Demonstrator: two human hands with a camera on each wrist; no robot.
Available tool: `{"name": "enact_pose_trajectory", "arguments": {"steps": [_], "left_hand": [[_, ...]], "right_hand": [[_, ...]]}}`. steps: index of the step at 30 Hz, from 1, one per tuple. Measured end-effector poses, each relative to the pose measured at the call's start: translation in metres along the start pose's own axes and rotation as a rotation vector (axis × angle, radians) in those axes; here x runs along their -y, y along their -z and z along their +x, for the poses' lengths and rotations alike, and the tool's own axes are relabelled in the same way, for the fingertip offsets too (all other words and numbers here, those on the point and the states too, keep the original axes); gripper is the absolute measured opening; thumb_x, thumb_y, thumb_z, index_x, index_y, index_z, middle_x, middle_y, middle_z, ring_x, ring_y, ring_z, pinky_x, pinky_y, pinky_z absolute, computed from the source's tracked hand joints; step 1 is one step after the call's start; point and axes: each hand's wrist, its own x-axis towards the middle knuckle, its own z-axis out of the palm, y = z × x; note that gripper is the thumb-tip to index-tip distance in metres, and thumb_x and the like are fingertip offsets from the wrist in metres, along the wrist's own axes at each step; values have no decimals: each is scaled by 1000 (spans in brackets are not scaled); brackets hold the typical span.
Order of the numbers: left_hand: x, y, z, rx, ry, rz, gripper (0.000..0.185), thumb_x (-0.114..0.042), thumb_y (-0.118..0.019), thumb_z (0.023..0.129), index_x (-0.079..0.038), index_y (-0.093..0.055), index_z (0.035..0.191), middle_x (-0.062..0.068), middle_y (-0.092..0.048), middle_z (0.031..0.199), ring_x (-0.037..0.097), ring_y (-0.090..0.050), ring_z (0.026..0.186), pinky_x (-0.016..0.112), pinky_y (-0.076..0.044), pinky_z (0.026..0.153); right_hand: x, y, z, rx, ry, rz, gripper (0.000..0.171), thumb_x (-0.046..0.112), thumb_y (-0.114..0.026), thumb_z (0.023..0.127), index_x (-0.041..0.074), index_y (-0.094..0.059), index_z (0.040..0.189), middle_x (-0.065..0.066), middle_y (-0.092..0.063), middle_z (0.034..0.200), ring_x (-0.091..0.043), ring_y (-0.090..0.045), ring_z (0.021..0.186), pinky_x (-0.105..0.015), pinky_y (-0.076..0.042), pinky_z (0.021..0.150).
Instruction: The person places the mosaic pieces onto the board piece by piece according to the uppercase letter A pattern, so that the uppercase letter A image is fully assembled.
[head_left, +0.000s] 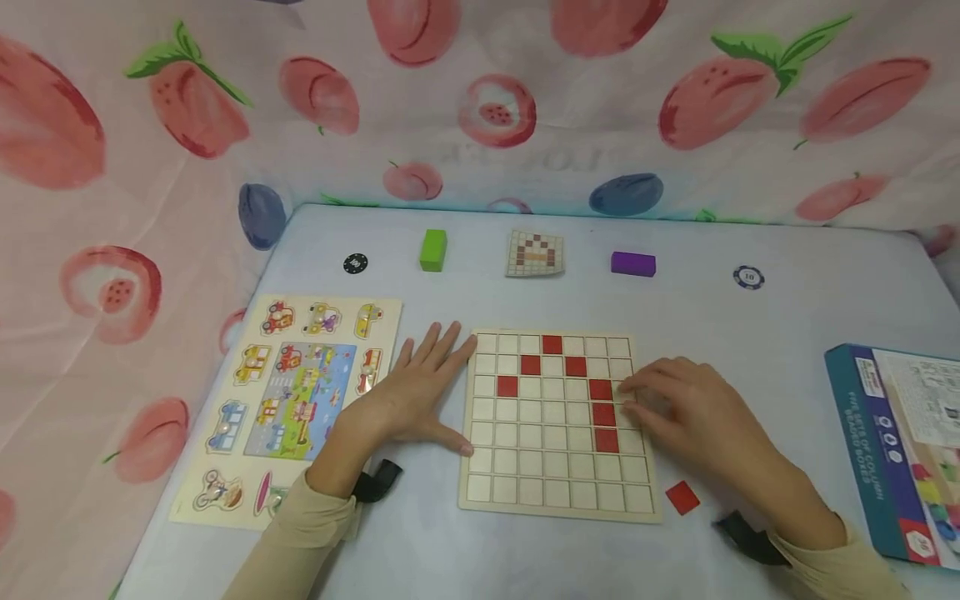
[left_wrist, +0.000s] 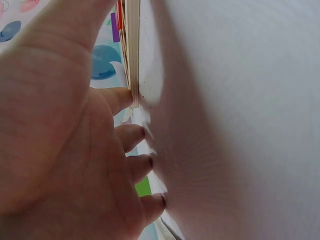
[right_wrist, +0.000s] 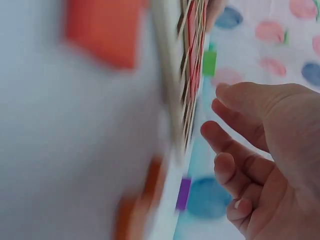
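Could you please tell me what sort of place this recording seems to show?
Probably a tabletop play or puzzle station set up for recording: a light table backed by a fruit-print cloth, with a wooden grid board of red tiles, a vehicle peg puzzle and a game box.

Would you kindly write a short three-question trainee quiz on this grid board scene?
1. True or false: the left hand lies flat beside the grid board.
2. How many red tiles sit in the grid board? A) five B) seven C) nine
3. Which block stands left of the pattern card: green block or purple block?

Key: 1 true; 2 B; 3 green block.
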Motion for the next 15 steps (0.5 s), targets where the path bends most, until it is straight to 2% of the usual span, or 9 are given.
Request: {"name": "enact_pose_trajectory", "arguments": {"steps": [2, 7, 12, 15], "left_hand": [[0, 0, -1, -2, -3, -1, 144, -65, -93, 69, -17, -7, 174, 11, 8, 182, 38, 11, 169, 67, 0, 135], [0, -1, -1, -2, -6, -9, 144, -65, -94, 68, -17, -8, 174, 10, 8, 182, 38, 11, 169, 67, 0, 135], [0, -1, 0, -5, -6, -10, 144, -66, -93, 69, -18, -7, 174, 9, 9, 182, 36, 12, 169, 66, 0, 135], [1, 0, 0, -10, -7, -8, 144, -66, -93, 69, -17, -7, 174, 9, 9, 182, 37, 12, 169, 66, -1, 135]], "right_hand": [[-13, 5, -16, -39, -45, -10, 25, 23, -89, 85, 22, -82, 109, -2, -79, 109, -28, -70, 104, -52, -53, 88], [-42, 15, -57, -75, -173, -36, 31, 22, -91, 83, 20, -80, 112, -8, -79, 109, -28, -67, 96, -51, -50, 81], [-64, 24, -86, -48, -340, -84, 29, 20, -87, 87, 10, -79, 113, -21, -76, 109, -33, -63, 88, -52, -56, 72], [-74, 28, -96, 5, -415, -117, 36, 27, -88, 86, 4, -77, 111, -26, -74, 110, -35, -61, 87, -56, -57, 71]]}}
